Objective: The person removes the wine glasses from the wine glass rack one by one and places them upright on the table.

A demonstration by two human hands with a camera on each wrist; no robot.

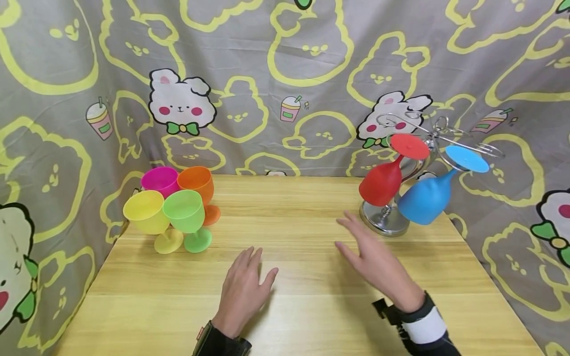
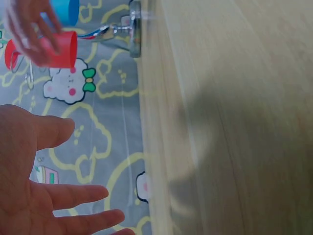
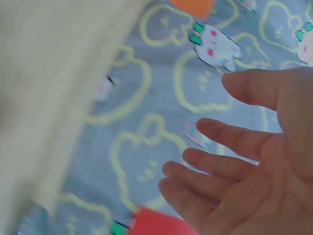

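Note:
My left hand is over the front middle of the table, thumb spread and fingers loose, holding nothing. Farther right, my right hand reaches forward with spread fingers, also holding nothing, just short of the metal stand's round base. On that metal glass rack a red goblet and a blue goblet hang upside down, tilted. In the right wrist view part of the red goblet shows below the fingers. The left wrist view shows the right hand overlapping the red goblet.
At the left of the wooden table stand a yellow goblet, a green goblet, a magenta goblet and an orange goblet, close together and upright. A patterned grey cloth hangs behind and at both sides.

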